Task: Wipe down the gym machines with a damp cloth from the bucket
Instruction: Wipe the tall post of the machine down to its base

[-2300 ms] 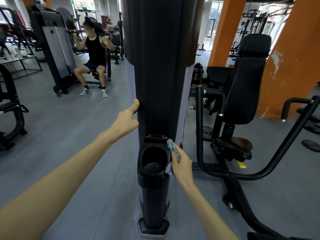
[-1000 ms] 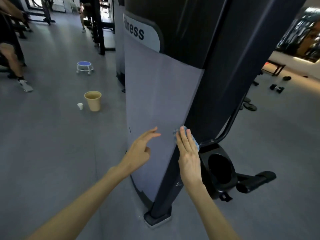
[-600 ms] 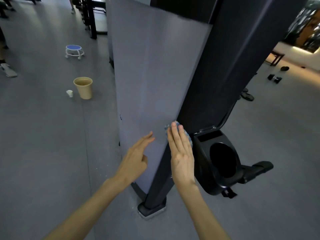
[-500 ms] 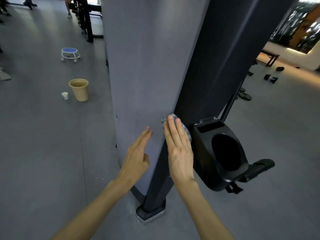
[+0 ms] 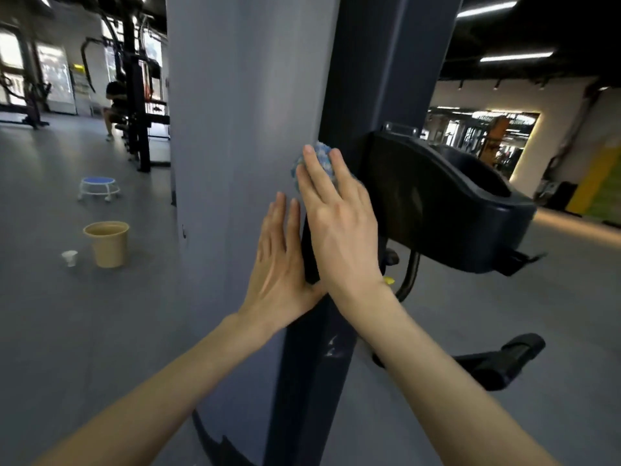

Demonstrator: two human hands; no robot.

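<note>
Right now the right hand (image 5: 339, 227) lies flat, fingers straight, pressing a small knobbly blue-and-white cloth (image 5: 321, 156) where the smooth matte grey machine panel (image 5: 242, 129) meets its dark upright post (image 5: 379, 79). Close beside it, the left hand (image 5: 279, 264) rests flat on the panel. A moulded black plastic cup holder (image 5: 437, 203) juts out right of both hands. Well left, a round tan bucket (image 5: 107, 243) stands on the grey floor (image 5: 67, 331).

a smooth grey floor (image 5: 67, 331) runs through the room, a low round blue-topped stool on white castor legs (image 5: 99, 187) standing toward its far left edge. tall bright windows (image 5: 53, 74) line the far left wall; at right, long white strip lights (image 5: 515, 57) glow on a black ceiling (image 5: 544, 25) above a white wall (image 5: 568, 95) and a yellow-green panel (image 5: 599, 191).
</note>
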